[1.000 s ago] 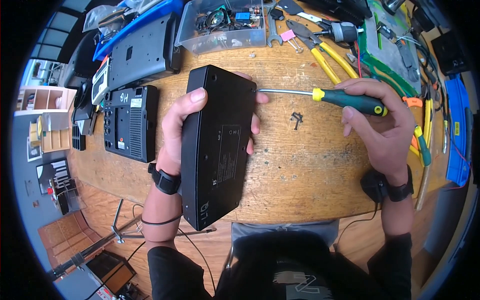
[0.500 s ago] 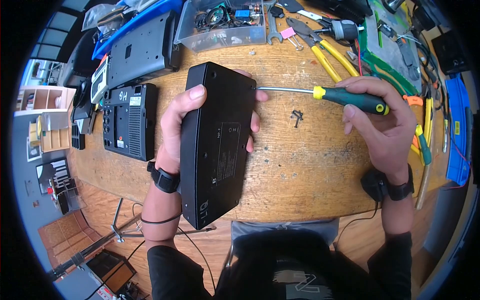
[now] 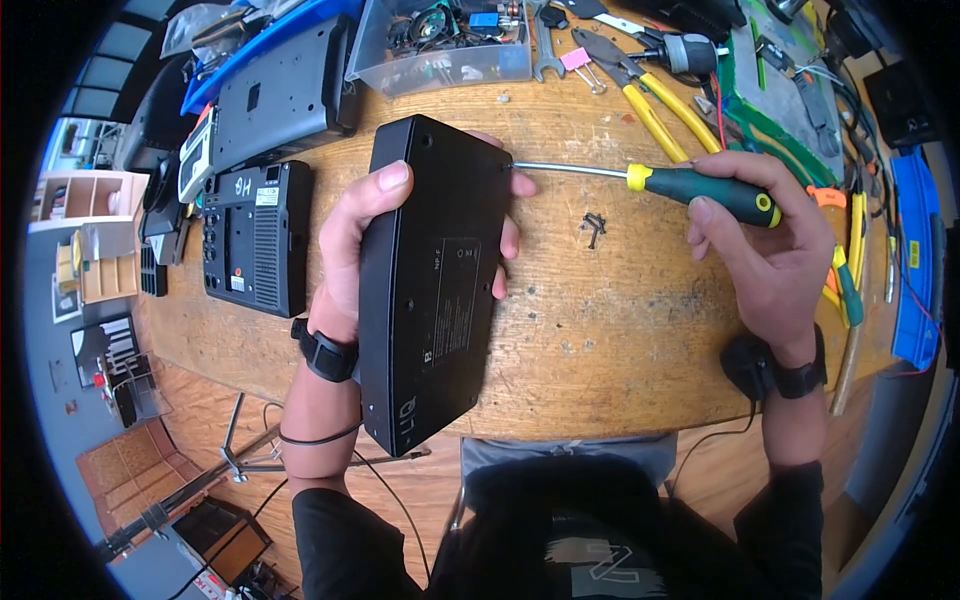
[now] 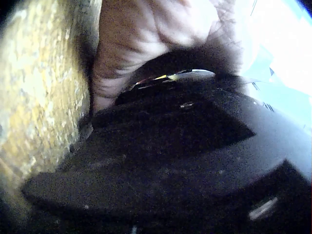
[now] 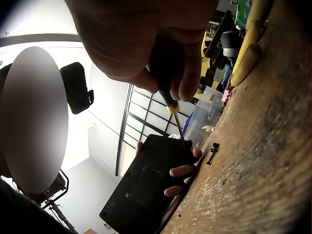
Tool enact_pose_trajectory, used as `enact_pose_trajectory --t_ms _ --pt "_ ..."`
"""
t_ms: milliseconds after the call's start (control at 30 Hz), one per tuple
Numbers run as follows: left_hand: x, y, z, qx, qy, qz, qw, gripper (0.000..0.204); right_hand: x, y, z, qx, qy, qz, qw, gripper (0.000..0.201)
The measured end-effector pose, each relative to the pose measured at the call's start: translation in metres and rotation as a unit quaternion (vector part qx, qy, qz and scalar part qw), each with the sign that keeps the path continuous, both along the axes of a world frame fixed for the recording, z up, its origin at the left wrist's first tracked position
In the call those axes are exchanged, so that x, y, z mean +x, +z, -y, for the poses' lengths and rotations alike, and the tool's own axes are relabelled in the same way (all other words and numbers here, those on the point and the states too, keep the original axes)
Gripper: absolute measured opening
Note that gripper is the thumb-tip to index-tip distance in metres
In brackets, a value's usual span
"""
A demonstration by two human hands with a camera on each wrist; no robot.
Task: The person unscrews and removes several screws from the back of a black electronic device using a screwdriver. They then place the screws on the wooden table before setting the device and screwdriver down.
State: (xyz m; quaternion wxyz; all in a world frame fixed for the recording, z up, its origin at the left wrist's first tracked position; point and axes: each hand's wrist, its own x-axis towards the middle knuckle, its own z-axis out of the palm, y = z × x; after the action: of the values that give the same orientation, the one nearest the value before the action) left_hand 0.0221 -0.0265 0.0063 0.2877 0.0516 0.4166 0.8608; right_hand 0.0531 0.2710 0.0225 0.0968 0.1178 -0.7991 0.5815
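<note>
My left hand (image 3: 345,235) holds a black box-shaped electronic device (image 3: 430,270), its thumb over the left edge and fingertips showing past the right edge. The printed face with a label and screw holes is turned up, tilted. My right hand (image 3: 775,250) grips the green and yellow handle of a screwdriver (image 3: 665,182). Its thin shaft runs left, and the tip sits at a hole near the device's upper right corner. In the right wrist view the screwdriver (image 5: 173,108) points down to that corner of the device (image 5: 146,180). Several loose dark screws (image 3: 594,228) lie on the wooden table between the hands.
To the left lie another black device (image 3: 258,240) and a larger black panel (image 3: 280,100). A clear bin of parts (image 3: 440,75) stands at the back. Yellow-handled pliers (image 3: 655,110) and a wrench (image 3: 547,50) lie behind the screwdriver. A blue tray (image 3: 915,265) is at the far right.
The device and the screwdriver have moved slightly up in the head view, together with both hands. The tip stays at the same corner hole, and both grips look unchanged.
</note>
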Motion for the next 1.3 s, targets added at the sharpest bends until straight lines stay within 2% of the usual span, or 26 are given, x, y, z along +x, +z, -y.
enact_pose_trajectory --t_ms 300,433,700,767,800,900,1000,1100,1300 --pt "0.0 0.0 0.0 -0.005 0.0 -0.009 1.0 0.072 0.002 0.004 0.001 0.034 -0.003 0.004 0.999 0.022" --pt "0.0 -0.001 0.001 -0.005 -0.002 -0.01 1.0 0.071 -0.003 0.0 -0.004 0.079 0.025 -0.062 0.995 0.022" --pt "-0.002 -0.003 0.003 -0.008 -0.017 -0.025 1.0 0.071 -0.003 0.004 0.004 0.029 0.058 -0.06 0.996 0.029" --pt "-0.001 -0.004 0.004 -0.001 -0.02 -0.029 0.999 0.071 -0.005 0.002 -0.002 0.077 0.059 -0.08 0.992 0.029" --pt "-0.001 -0.005 0.004 0.003 -0.021 -0.03 0.999 0.071 -0.005 0.001 -0.002 0.074 0.055 -0.074 0.993 0.029" --pt "0.0 -0.009 0.004 -0.022 -0.015 -0.044 0.999 0.091 -0.001 0.0 0.003 0.013 0.035 -0.023 0.999 0.026" --pt "0.001 -0.002 0.003 -0.077 -0.011 -0.047 0.996 0.092 0.005 0.001 0.01 -0.054 -0.006 0.081 0.995 0.024" --pt "0.0 -0.002 0.003 -0.073 -0.013 -0.043 0.996 0.092 0.002 0.001 0.003 -0.007 -0.01 0.143 0.99 0.027" --pt "0.001 0.0 0.001 -0.069 0.003 -0.035 0.997 0.09 -0.003 0.001 0.011 0.053 0.008 -0.043 0.998 0.028"
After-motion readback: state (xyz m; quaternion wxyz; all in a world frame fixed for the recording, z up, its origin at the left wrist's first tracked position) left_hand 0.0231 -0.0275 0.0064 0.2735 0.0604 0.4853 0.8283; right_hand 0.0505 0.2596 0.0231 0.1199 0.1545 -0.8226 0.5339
